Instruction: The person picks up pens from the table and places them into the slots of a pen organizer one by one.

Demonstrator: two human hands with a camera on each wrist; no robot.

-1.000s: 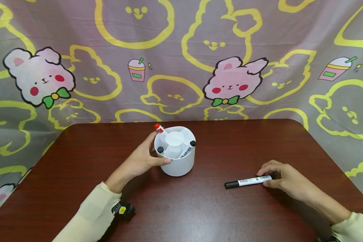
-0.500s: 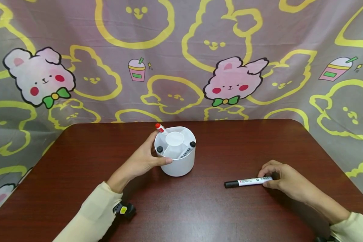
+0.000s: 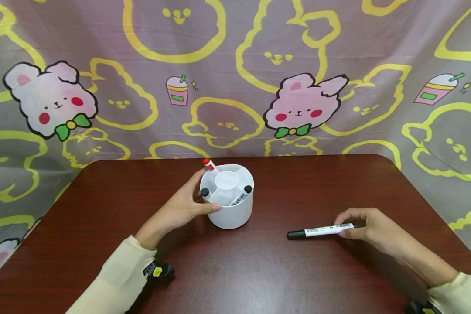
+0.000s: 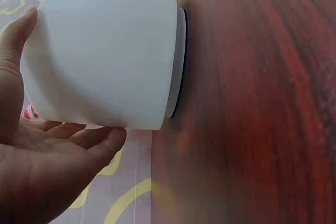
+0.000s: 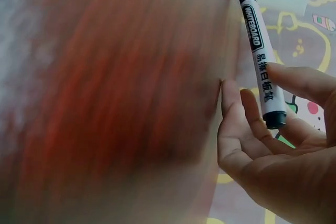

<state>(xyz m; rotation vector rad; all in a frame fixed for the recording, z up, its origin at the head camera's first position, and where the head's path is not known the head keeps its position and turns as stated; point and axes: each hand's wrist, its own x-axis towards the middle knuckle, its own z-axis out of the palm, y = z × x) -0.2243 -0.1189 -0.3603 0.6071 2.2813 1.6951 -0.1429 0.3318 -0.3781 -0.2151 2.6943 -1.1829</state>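
Note:
A round white pen holder [image 3: 235, 216] with divided compartments stands upright near the middle of the table. My left hand [image 3: 182, 203] grips its left side, thumb across the front and fingers around the back, as the left wrist view also shows. In it lean a red-capped marker [image 3: 209, 164] at the back left and two black-capped markers, one at the left wall and one [image 3: 241, 196] at the right. Off to the right, my right hand [image 3: 370, 226] pinches a whiteboard marker [image 5: 257, 45] near its rear end, its black cap pointing left toward the holder.
The dark red-brown wooden table [image 3: 235, 270] spreads beneath both hands. Behind it hangs a patterned curtain [image 3: 227, 78] with cartoon animals, close to the table's far edge. A black wrist camera [image 3: 162, 272] sits at the left sleeve.
The whiteboard marker in my right hand has risen slightly and shifted a little to the left. My left hand and the pen holder stay almost where they were; the markers inside tilted slightly.

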